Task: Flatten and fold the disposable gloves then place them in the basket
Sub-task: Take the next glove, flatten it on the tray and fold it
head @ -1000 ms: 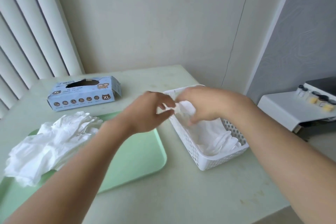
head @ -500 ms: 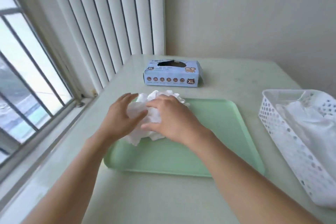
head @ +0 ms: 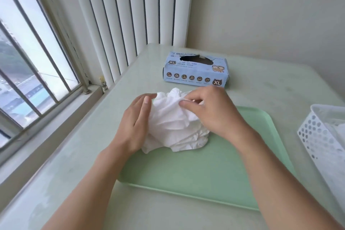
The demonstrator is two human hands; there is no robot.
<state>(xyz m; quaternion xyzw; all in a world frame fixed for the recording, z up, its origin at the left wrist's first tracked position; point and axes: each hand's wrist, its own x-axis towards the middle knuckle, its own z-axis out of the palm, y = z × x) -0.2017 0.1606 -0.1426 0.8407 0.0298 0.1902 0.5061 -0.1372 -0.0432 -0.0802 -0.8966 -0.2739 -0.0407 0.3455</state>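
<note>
Head view is showing me both of my hands working at the pile of gloves [head: 173,127], which is lying crumpled on the far left corner of the green tray [head: 205,177] on the bench [head: 280,84]. My right hand [head: 214,115] is pinching a fold of the top glove between thumb and forefinger, the other fingers curling behind it. My left hand [head: 136,123] is resting flat against the left side of the pile, fingers straight and close together, steadying it rather than gripping.

I am judging the gloves to be very light, thin and limp: they are lying in soft wrinkles with no shape of their own, so they are likely clinging to one another and sliding as a bunch. Pulling on one fold may be dragging several along. A cuff edge would be the better place to take hold, but I cannot tell cuffs from fingers in this heap; I am taking the loosest top layer and keeping the flat hand on the rest.

Off to the right the white basket [head: 317,136] is standing just beside the tray, with something white already lying in it. Behind the pile, near it, the blue glove box [head: 196,73] is sitting with its slot open.
</note>
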